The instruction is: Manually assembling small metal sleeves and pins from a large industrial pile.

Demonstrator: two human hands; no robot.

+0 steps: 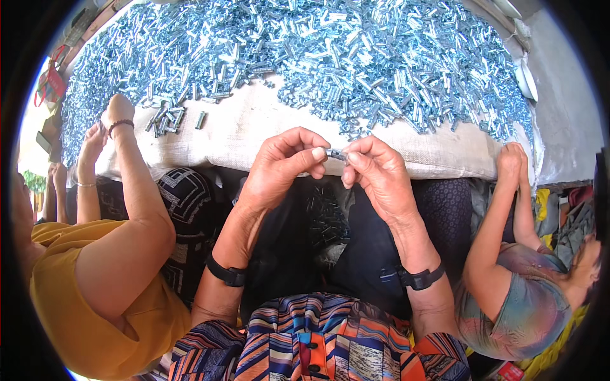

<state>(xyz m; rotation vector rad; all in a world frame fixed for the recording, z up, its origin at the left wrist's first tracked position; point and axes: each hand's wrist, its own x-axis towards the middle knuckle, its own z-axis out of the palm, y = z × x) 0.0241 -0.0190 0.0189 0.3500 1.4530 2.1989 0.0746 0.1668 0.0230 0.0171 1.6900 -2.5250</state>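
Above the sacking-covered table, small metal piece pinched between both hands' fingers

Bright, even daylight fills the scene, and the heap of metal parts glints with small highlights while the sacking beneath looks pale and nearly washed out. Soft shadow lies below the worktop edge, in the lap under the hands. The fisheye bends edges toward a black rim, and the far left corner is blown out.
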